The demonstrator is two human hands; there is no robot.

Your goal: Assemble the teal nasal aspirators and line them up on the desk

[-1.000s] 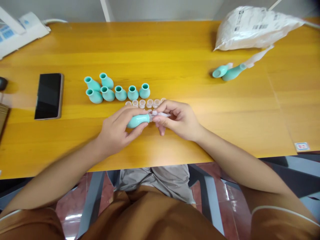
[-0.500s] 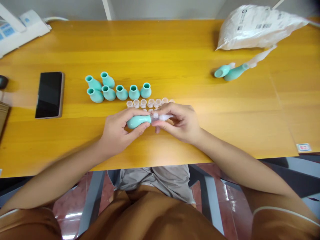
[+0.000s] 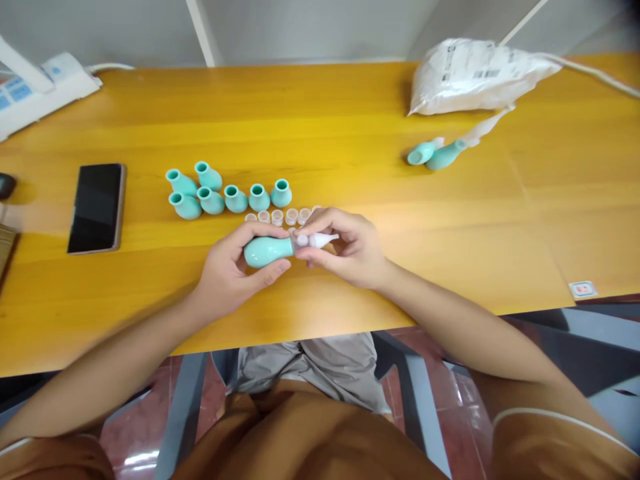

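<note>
My left hand (image 3: 227,270) is closed round a teal rubber bulb (image 3: 265,251) held on its side just above the yellow table (image 3: 350,133). My right hand (image 3: 350,250) pinches a clear plastic tip (image 3: 320,239) that meets the bulb's neck. Right behind my hands lies a row of several small clear caps (image 3: 278,217). Behind those stand several more teal bulbs (image 3: 225,193), necks up.
A black phone (image 3: 96,207) lies at the left. A white plastic mail bag (image 3: 475,73) sits at the back right, with two teal bulbs (image 3: 435,154) lying beside it. A white device (image 3: 40,80) is at the back left corner. A small sticker (image 3: 583,289) is near the right front edge.
My hands stay together on the bulb and tip, with the fingers shifting slightly. The head camera has tilted, so everything on the table sits lower and further left in the picture.
</note>
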